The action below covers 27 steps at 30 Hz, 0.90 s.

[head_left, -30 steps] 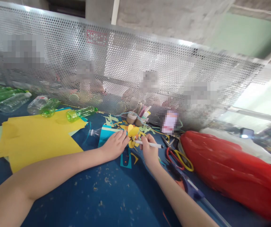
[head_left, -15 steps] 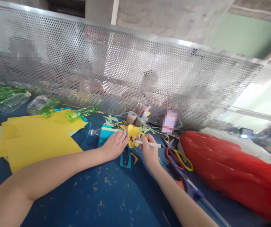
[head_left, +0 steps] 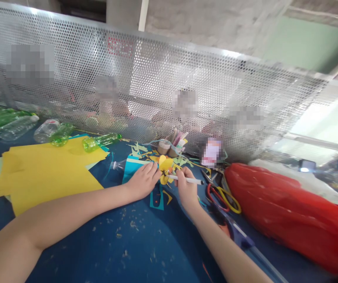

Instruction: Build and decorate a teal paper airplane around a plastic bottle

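Observation:
A yellow paper flower (head_left: 166,162) with dark marks at its middle sits between my hands. My left hand (head_left: 144,181) rests over blue paper (head_left: 132,167), its fingers close together and pinning the flower's left edge. In my right hand (head_left: 187,188) is a white marker pen (head_left: 191,180), gripped near its tip, which points left at the flower's centre. Whether the tip touches the paper cannot be made out. Just below the left fingers lies a blue paper offcut (head_left: 157,201) with a cut-out. The neck of a clear plastic bottle (head_left: 117,165) shows left of the blue paper.
Yellow sheets (head_left: 51,169) spread at left, with green bottles (head_left: 101,142) and clear ones behind. Small pots (head_left: 163,146) and paper scraps stand beyond the flower. Right are scissors (head_left: 223,198), a blue-handled tool (head_left: 241,234), a phone (head_left: 212,152) and a red bag (head_left: 287,216). Perforated metal (head_left: 157,78) rises behind.

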{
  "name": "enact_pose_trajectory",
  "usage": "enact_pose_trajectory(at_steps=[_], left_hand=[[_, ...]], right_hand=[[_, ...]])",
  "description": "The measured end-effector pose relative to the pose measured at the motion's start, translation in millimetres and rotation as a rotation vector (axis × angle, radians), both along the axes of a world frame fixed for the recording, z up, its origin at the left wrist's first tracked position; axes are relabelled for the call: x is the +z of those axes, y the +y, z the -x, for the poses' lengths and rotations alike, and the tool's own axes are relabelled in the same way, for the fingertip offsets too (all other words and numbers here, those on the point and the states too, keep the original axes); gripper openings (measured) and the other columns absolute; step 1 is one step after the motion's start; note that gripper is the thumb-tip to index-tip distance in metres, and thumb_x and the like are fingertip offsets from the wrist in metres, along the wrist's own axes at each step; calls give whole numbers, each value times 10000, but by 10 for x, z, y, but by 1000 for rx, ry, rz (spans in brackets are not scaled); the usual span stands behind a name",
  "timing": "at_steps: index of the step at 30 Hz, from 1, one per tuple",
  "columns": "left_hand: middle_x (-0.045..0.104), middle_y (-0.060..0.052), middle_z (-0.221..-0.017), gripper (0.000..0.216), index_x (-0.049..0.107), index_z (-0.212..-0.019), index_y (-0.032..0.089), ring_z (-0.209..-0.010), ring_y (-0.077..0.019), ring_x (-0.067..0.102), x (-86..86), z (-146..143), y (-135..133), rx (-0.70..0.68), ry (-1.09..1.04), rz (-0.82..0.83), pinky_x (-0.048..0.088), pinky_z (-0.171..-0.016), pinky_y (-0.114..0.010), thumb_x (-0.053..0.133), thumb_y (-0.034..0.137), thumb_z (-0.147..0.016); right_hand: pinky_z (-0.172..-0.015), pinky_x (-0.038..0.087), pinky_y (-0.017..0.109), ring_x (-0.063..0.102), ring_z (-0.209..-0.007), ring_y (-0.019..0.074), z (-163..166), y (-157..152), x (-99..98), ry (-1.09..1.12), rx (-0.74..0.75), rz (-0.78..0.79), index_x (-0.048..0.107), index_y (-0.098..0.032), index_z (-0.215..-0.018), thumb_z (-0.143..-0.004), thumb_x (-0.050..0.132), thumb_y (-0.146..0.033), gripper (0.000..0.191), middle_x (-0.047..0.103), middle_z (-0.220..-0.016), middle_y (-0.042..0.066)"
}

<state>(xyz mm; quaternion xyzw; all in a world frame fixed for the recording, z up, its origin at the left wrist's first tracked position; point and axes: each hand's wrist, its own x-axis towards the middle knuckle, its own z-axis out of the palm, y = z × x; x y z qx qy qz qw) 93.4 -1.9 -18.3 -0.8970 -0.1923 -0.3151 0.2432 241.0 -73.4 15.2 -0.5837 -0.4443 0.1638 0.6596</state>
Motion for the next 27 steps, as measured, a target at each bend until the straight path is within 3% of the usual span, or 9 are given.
enact_pose_trajectory(at_steps=[27], left_hand=[[572,-217,-1213,288,546,-1139,57,-1137,-297,535,-8,2,8,-12,-12,-21,435,-970,-431,443,141,-883]], right_hand=[[-482,331,244,407,-462,122,-43,37,-55,-18,-10,-10,382,-237,-596,-795,550,-374,294,446,-459,-72]])
